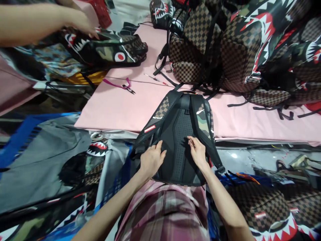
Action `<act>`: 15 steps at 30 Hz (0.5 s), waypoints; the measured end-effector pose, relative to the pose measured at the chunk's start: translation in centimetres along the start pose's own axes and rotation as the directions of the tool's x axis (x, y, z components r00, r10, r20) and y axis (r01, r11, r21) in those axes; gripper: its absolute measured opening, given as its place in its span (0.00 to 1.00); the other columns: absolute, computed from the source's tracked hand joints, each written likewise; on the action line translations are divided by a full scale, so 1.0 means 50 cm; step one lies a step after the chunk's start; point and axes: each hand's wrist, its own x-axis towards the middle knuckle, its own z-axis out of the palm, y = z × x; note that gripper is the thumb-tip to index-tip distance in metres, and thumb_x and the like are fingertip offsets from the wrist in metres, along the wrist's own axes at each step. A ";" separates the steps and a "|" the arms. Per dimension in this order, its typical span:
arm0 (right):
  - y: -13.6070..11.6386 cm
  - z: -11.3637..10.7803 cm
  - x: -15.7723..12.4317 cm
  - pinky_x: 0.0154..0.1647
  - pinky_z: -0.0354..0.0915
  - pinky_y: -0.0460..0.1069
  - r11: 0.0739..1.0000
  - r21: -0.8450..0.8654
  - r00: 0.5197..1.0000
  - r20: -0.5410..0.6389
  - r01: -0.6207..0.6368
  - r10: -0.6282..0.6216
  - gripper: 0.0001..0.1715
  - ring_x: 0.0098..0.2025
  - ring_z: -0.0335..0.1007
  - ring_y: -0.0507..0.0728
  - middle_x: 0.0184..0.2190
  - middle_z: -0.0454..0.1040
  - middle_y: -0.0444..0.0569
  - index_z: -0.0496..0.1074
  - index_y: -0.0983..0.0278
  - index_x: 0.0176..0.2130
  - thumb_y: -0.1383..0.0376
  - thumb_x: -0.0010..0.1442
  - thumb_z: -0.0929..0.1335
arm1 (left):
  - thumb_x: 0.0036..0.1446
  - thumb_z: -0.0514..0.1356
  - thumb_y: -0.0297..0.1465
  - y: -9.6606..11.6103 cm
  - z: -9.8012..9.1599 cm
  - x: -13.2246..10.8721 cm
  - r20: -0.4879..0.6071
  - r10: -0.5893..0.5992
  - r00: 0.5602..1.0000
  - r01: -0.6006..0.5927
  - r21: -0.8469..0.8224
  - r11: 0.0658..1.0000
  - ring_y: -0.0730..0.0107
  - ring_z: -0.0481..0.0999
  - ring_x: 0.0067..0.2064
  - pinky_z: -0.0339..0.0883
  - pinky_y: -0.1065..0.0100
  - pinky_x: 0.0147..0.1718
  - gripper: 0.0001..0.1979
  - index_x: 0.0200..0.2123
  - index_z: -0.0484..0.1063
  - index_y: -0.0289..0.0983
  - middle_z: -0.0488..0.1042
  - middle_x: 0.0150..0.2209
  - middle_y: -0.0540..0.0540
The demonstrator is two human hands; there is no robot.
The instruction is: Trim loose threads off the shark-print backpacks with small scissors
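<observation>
A black-backed backpack [177,144] with brown check and camouflage sides leans from the pink table edge toward my lap, its padded back and shoulder straps facing me. My left hand [152,160] rests on the left side of the back panel, thumb and forefinger apart; its other fingers are partly hidden. Over the right half of the panel, my right hand [197,151] has its fingertips drawn together in a pinch. Whatever may be between those fingertips is too small to make out. The left shoulder strap [149,129] carries a red-and-white label.
Purple-handled nippers [128,88] and a pen-like stick [155,79] lie on the pink table [112,110]. Check backpacks [240,57] pile up behind. At upper left, another person's hand [84,23] is over a camouflage backpack [107,50]. Blue-rimmed crates [15,147] and more bags [265,204] flank me.
</observation>
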 end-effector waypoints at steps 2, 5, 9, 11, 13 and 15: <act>0.013 -0.009 0.074 0.44 0.65 0.50 0.996 -0.067 0.997 -0.034 0.062 -0.064 0.18 0.44 0.70 0.56 0.42 0.74 0.48 0.71 0.59 0.46 0.66 0.61 0.58 | 0.60 0.48 0.36 0.009 -0.022 0.028 -0.025 0.040 0.999 -0.035 0.171 0.985 0.53 0.75 0.37 0.66 0.58 0.35 0.19 0.50 0.69 0.37 0.75 0.32 0.39; 0.033 -0.072 0.171 0.53 0.61 0.52 0.990 -0.072 0.981 -0.146 0.121 -0.131 0.16 0.53 0.64 0.57 0.50 0.70 0.49 0.71 0.60 0.46 0.64 0.61 0.60 | 0.61 0.46 0.33 0.034 -0.037 0.110 -0.092 0.249 0.964 -0.236 0.134 0.963 0.58 0.74 0.42 0.67 0.60 0.40 0.17 0.45 0.71 0.37 0.74 0.38 0.40; 0.049 -0.204 0.286 0.53 0.60 0.55 0.967 0.252 0.973 -0.228 0.035 0.024 0.15 0.50 0.68 0.58 0.44 0.74 0.51 0.71 0.62 0.42 0.59 0.60 0.62 | 0.61 0.46 0.26 0.098 -0.026 0.260 -0.222 0.517 0.827 -0.538 -0.044 0.842 0.61 0.61 0.57 0.60 0.60 0.53 0.16 0.49 0.66 0.35 0.64 0.54 0.40; 0.060 -0.259 0.335 0.47 0.65 0.54 0.841 0.527 0.971 -0.110 -0.123 0.212 0.15 0.45 0.72 0.57 0.38 0.76 0.50 0.70 0.62 0.42 0.56 0.60 0.63 | 0.60 0.49 0.27 0.131 -0.023 0.329 -0.234 0.554 0.799 -0.577 -0.034 0.816 0.57 0.57 0.58 0.60 0.56 0.52 0.16 0.51 0.64 0.34 0.62 0.55 0.38; 0.078 -0.289 0.371 0.40 0.68 0.52 0.646 0.705 0.931 0.056 -0.292 0.360 0.13 0.42 0.73 0.56 0.35 0.77 0.49 0.69 0.61 0.40 0.56 0.60 0.63 | 0.58 0.54 0.30 0.155 -0.025 0.383 -0.168 0.581 0.797 -0.588 0.006 0.809 0.54 0.61 0.53 0.61 0.55 0.49 0.15 0.48 0.66 0.34 0.66 0.49 0.38; 0.100 -0.292 0.392 0.36 0.68 0.49 0.505 0.766 0.875 0.150 -0.398 0.461 0.10 0.39 0.74 0.55 0.33 0.78 0.48 0.67 0.61 0.36 0.57 0.60 0.63 | 0.54 0.59 0.32 0.165 -0.029 0.417 -0.094 0.594 0.799 -0.592 0.051 0.804 0.55 0.64 0.46 0.62 0.57 0.45 0.14 0.44 0.67 0.34 0.68 0.41 0.40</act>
